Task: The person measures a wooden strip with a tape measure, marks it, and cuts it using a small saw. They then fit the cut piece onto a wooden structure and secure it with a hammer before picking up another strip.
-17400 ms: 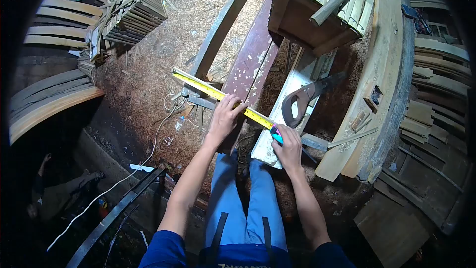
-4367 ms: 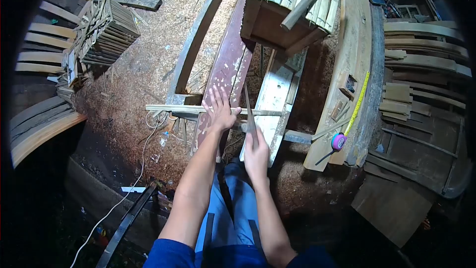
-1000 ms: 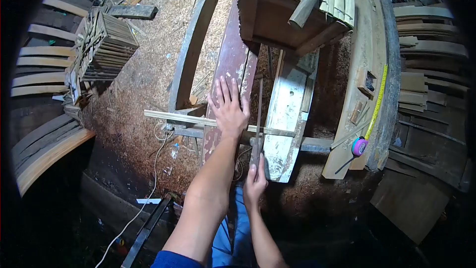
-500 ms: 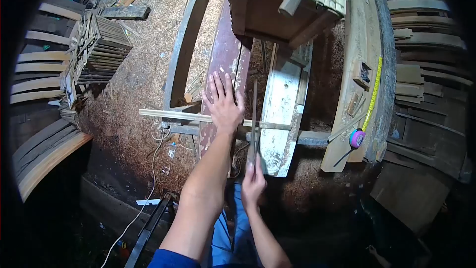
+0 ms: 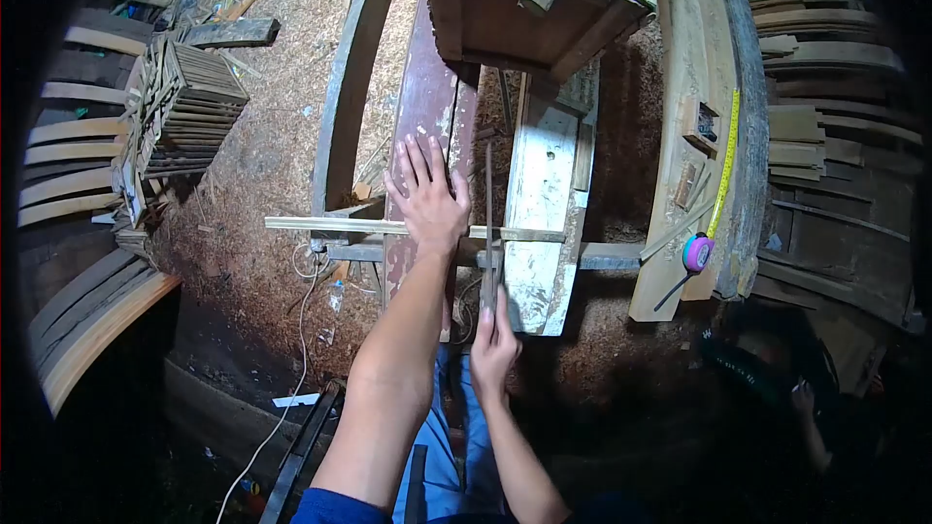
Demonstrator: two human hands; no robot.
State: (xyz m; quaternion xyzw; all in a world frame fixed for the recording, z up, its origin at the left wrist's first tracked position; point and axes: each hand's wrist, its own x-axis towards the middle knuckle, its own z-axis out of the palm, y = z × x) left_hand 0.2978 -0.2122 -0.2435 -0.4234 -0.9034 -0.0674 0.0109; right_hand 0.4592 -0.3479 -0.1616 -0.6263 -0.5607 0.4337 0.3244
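Lit hard from above, mid-frame only: bright warm pool over sawdust (image 5: 272,136) & white plank (image 5: 539,184). Bit of glare off pale paint there. Drops off fast twd edges, going black all round w/ heavy vignette in corners. Warped by fisheye at L & R, bowing lines outward. Sharp & well exposed on left hand (image 5: 427,199); dimmer, slightly soft on right hand (image 5: 493,340) & saw (image 5: 488,233), thin & hard to read. Deep shadow just R of plank. Murky across bottom third, esp. lower R: noisy, near black, detail lost.
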